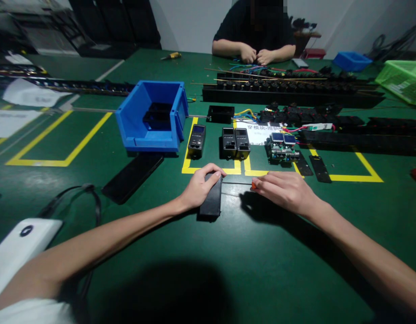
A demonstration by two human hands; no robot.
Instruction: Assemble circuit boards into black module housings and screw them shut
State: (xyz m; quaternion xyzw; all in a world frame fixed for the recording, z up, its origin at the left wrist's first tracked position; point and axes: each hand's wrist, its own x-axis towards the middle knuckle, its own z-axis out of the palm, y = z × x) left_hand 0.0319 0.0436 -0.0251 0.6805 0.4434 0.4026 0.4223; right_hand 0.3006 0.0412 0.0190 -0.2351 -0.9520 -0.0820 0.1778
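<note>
My left hand point(200, 185) lies curled over the top of a black rectangular housing point(212, 202) on the green table, gripping its far end. My right hand point(285, 190) rests to the right of it, fingers closed around a thin tool with an orange tip point(253, 184) whose metal shaft point(237, 183) points left toward the housing. Just beyond my hands stand a single black module point(196, 141), a pair of black modules point(235, 143) and a bare circuit assembly with blue displays point(282, 146).
A blue bin point(150, 118) with black parts stands left of centre. A flat black plate point(132, 177) lies beside it. Long black power strips point(289, 92) and wires cross the far table. A person sits opposite, hands together point(257, 56). A green basket point(402, 80) is far right.
</note>
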